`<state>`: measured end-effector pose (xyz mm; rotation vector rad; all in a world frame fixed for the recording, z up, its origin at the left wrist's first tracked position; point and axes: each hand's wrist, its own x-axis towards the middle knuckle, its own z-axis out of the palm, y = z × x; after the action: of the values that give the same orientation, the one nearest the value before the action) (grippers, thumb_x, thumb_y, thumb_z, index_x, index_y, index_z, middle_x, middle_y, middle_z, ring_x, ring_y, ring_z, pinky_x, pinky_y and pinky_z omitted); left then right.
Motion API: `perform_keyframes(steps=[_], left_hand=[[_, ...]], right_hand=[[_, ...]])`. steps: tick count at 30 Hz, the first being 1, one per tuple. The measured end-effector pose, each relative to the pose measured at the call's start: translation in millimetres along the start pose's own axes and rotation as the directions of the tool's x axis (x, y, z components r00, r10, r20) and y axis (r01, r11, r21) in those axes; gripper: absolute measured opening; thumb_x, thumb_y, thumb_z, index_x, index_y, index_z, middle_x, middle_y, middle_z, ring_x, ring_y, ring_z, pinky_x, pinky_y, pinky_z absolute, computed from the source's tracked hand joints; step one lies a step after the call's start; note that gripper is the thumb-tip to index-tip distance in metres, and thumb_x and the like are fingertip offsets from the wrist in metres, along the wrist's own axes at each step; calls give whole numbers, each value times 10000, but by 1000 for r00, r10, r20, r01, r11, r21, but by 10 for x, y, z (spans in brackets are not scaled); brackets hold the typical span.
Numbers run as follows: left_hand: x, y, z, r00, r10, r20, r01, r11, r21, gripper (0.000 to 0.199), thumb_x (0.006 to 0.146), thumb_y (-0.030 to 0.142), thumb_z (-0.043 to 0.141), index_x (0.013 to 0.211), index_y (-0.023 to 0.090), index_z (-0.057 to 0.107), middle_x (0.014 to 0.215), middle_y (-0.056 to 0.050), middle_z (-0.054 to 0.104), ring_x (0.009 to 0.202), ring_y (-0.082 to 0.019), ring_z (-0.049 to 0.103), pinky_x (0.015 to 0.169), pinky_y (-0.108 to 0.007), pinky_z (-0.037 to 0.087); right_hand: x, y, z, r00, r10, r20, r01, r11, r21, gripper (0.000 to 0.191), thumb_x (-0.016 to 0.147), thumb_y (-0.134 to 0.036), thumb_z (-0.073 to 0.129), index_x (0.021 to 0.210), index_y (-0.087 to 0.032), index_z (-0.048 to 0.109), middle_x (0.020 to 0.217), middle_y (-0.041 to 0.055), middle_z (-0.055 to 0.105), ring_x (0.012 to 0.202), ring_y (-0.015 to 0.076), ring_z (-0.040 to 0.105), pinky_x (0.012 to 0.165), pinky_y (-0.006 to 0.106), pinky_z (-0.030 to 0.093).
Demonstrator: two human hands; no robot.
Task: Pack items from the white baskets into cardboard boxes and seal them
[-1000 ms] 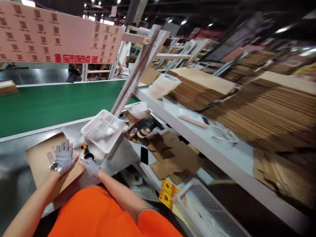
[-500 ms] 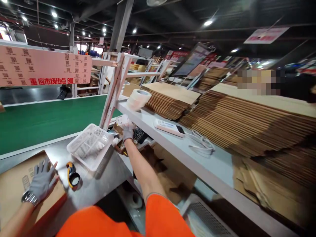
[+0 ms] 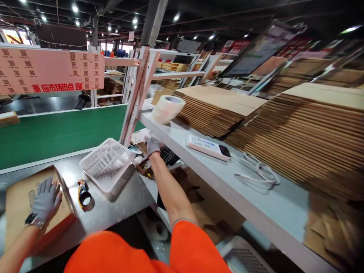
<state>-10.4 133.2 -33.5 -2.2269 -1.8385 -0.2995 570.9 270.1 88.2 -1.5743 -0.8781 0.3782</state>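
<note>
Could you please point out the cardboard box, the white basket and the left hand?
cardboard box (image 3: 20, 208), head view: top face
white basket (image 3: 108, 162), head view: mesh bottom
left hand (image 3: 44, 201), head view: gloved back

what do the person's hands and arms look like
The left hand and right hand wear grey gloves. The left also has a watch with a silvery metal band. The right sleeve is short and orange with grey edging.

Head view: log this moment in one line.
left hand: resting on carton | right hand: at white paper | tape dispenser: on metal bench
</note>
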Motion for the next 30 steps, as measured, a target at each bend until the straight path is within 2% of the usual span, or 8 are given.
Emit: perform_keyframes(steps=[4,7,10,14,18,22,25,30], left_hand=[[55,49,-4,996,-29,-86,10,977,-213,524,979,485,490,1337,218,763,1607,-193,671,1599,-453,477,1328,-674,376],[135,436,-152,986,-113,-121,33,848,-529,485,946,527,607,1287,219,762,1497,-170,736,1495,-434,585,1302,-664,428],[208,1106,-382,944,-306,124,257,444,-859,549,908,628,721,1262,215,795,1388,-172,789,1318,-387,708,1208,-576,526],[282,1858,-664,869,-103,484,452,-236,-860,642,752,687,908,1147,183,851,1165,-160,834,1089,-309,765,991,-445,606],[289,2005,-813,791,-98,604,478,-518,-710,558,578,596,1036,860,176,801,938,-80,783,893,-207,734,834,-330,592],[214,1826,-782,743,-135,656,502,-536,-679,557,528,556,1050,759,188,701,785,0,707,743,-147,682,737,-271,539],[118,1678,-709,788,-198,583,499,-348,-793,500,619,576,976,720,189,676,683,28,635,652,-125,591,644,-252,454],[-41,1453,-683,886,-97,453,460,63,-886,344,774,541,763,766,198,732,752,-24,701,723,-180,606,711,-310,477]], right_hand=[[-551,243,76,983,-137,121,134,991,28,495,945,-598,680,655,-198,667,593,-8,619,619,153,567,629,294,517],[-1164,379,176,926,-326,189,314,945,91,291,912,-445,739,741,-211,765,802,63,785,818,216,736,832,342,622],[-1758,413,257,780,-583,229,574,812,112,134,947,-298,736,901,-252,853,964,78,854,907,230,793,870,354,654],[-2341,343,311,515,-810,280,834,549,55,264,1009,-171,649,1122,-257,872,1063,93,870,942,228,813,832,346,664],[-2719,285,402,457,-818,349,860,507,62,300,990,-145,664,1192,-259,855,1062,85,871,935,219,809,823,331,656],[-3027,292,518,585,-713,386,681,691,244,254,977,-166,687,1161,-245,843,1083,80,853,945,207,796,829,318,654],[-3248,288,566,724,-404,559,220,903,368,269,984,-374,736,1184,-220,827,1131,87,816,903,200,755,792,325,642],[-3565,207,658,684,140,716,-426,873,237,423,828,-621,850,859,-207,768,777,-6,666,663,140,553,584,275,465]])
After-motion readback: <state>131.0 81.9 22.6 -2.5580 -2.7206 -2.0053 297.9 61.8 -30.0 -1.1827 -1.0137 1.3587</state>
